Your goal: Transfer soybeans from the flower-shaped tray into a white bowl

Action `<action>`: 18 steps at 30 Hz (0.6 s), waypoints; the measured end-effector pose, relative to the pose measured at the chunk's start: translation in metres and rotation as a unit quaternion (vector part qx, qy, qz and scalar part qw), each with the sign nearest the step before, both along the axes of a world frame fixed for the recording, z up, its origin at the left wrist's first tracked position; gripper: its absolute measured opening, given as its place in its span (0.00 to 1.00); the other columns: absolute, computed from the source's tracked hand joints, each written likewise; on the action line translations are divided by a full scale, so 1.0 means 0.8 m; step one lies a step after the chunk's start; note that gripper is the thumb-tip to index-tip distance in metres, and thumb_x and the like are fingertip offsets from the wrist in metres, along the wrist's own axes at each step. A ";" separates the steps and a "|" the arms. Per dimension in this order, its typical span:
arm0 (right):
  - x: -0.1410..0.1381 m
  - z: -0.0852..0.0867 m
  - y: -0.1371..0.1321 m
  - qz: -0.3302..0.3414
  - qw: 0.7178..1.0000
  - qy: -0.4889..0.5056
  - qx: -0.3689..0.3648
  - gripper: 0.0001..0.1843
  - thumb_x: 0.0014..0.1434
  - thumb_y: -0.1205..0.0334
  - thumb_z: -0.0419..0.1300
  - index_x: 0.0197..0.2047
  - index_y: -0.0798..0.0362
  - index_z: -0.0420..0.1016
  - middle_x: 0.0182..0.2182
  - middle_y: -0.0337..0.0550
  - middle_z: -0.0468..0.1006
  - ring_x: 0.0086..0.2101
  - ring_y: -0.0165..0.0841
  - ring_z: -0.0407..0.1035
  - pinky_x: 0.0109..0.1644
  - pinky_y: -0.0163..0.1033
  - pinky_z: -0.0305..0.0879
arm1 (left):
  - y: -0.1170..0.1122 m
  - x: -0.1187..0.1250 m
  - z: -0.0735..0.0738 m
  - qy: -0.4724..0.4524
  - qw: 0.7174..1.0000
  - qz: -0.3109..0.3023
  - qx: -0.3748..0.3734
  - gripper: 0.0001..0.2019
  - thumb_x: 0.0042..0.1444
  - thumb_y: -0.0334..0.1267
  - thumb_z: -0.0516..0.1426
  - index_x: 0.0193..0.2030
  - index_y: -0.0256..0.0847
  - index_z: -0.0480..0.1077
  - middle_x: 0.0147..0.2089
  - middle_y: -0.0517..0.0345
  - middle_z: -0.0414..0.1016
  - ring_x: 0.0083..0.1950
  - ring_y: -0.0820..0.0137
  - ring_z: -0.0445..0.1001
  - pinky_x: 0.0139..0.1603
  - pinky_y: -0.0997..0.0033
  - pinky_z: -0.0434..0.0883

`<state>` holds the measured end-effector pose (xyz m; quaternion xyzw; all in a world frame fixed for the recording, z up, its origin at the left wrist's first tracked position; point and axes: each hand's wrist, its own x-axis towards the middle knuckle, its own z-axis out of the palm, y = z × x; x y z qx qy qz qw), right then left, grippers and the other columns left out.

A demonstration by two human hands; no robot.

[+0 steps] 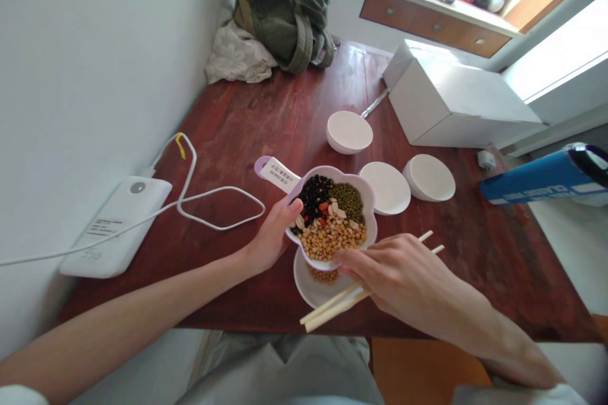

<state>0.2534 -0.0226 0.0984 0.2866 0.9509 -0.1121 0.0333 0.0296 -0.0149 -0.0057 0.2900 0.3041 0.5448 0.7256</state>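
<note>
My left hand [273, 237] grips the left rim of a white flower-shaped bowl [368, 193] with a purple handle, lifted and tilted over a small white dish [306, 281]. The bowl holds mixed black beans, green mung beans, soybeans, peanuts and some red pieces. A few soybeans lie in the dish beneath. My right hand [396, 272] rests at the bowl's near edge, closed on a pair of wooden chopsticks [332, 310] that lie under the palm.
Three empty small white bowls [349, 131] [387, 186] [430, 177] stand behind on the red wooden table [247, 133]. A white box [451, 101] sits back right, a blue bottle [541, 180] at right. A white power bank [114, 228] with cable lies left; a green bag [280, 6] at the back.
</note>
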 end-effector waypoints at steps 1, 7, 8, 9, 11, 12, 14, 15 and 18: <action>0.002 0.002 0.002 0.000 1.000 -0.003 -0.004 0.07 0.74 0.72 0.61 0.48 0.50 0.75 0.27 0.32 0.83 0.24 0.31 0.74 0.31 0.45 0.40 | 0.000 0.001 0.002 0.001 1.000 0.001 -0.001 0.32 0.63 0.63 0.68 0.63 0.41 0.82 0.54 0.46 0.89 0.66 0.45 0.83 0.71 0.47 0.75; 0.010 0.006 0.014 -0.001 0.999 -0.016 -0.028 0.08 0.73 0.71 0.59 0.49 0.51 0.77 0.27 0.34 0.83 0.25 0.29 0.72 0.33 0.44 0.41 | 0.002 0.005 0.007 -0.005 1.000 0.012 -0.008 0.31 0.61 0.64 0.69 0.59 0.40 0.84 0.58 0.45 0.88 0.69 0.41 0.80 0.73 0.44 0.74; 0.010 0.006 0.015 -0.001 0.999 -0.013 -0.033 0.08 0.73 0.71 0.59 0.49 0.51 0.77 0.27 0.34 0.83 0.25 0.28 0.72 0.33 0.43 0.42 | 0.002 0.005 0.008 -0.006 1.000 0.011 -0.008 0.30 0.61 0.63 0.69 0.58 0.40 0.84 0.58 0.45 0.88 0.70 0.41 0.80 0.73 0.44 0.74; 0.011 0.007 0.017 -0.002 0.999 -0.007 -0.036 0.08 0.73 0.71 0.58 0.49 0.51 0.78 0.27 0.34 0.83 0.25 0.28 0.73 0.33 0.43 0.43 | 0.002 0.005 0.008 -0.008 1.000 0.008 -0.008 0.30 0.61 0.63 0.69 0.58 0.40 0.84 0.59 0.45 0.88 0.70 0.40 0.79 0.73 0.43 0.75; 0.012 0.008 0.020 -0.005 0.999 0.011 -0.037 0.09 0.74 0.69 0.58 0.49 0.51 0.79 0.27 0.34 0.84 0.25 0.28 0.74 0.33 0.42 0.45 | 0.003 0.005 0.008 -0.012 1.000 0.004 -0.010 0.32 0.61 0.63 0.69 0.61 0.41 0.83 0.59 0.46 0.88 0.70 0.39 0.79 0.73 0.42 0.75; 0.013 0.009 0.022 -0.006 0.999 0.024 -0.034 0.09 0.75 0.69 0.58 0.49 0.51 0.79 0.27 0.35 0.84 0.26 0.28 0.74 0.33 0.41 0.46 | 0.003 0.006 0.009 -0.015 1.000 0.002 -0.011 0.32 0.61 0.63 0.69 0.63 0.41 0.82 0.60 0.46 0.88 0.70 0.39 0.79 0.72 0.42 0.76; 0.015 0.011 0.025 -0.012 0.998 0.053 -0.018 0.09 0.74 0.67 0.58 0.49 0.51 0.81 0.27 0.35 0.84 0.26 0.28 0.74 0.32 0.40 0.48 | 0.004 0.006 0.009 -0.019 1.000 -0.002 -0.015 0.33 0.61 0.63 0.69 0.66 0.43 0.81 0.61 0.46 0.87 0.70 0.39 0.79 0.72 0.41 0.76; 0.017 0.012 0.027 -0.019 0.998 0.066 -0.009 0.10 0.74 0.67 0.58 0.50 0.51 0.82 0.27 0.36 0.85 0.26 0.28 0.74 0.32 0.39 0.48 | 0.004 0.006 0.009 -0.020 1.000 -0.001 -0.016 0.33 0.62 0.63 0.68 0.67 0.44 0.81 0.61 0.47 0.87 0.70 0.39 0.79 0.72 0.41 0.76; 0.023 0.016 0.035 -0.073 0.993 0.092 0.014 0.13 0.74 0.65 0.58 0.51 0.49 0.85 0.30 0.37 0.87 0.26 0.26 0.75 0.32 0.36 0.52 | 0.004 0.007 0.010 -0.027 1.000 0.000 -0.014 0.33 0.63 0.61 0.67 0.68 0.46 0.79 0.63 0.49 0.86 0.71 0.39 0.79 0.72 0.42 0.76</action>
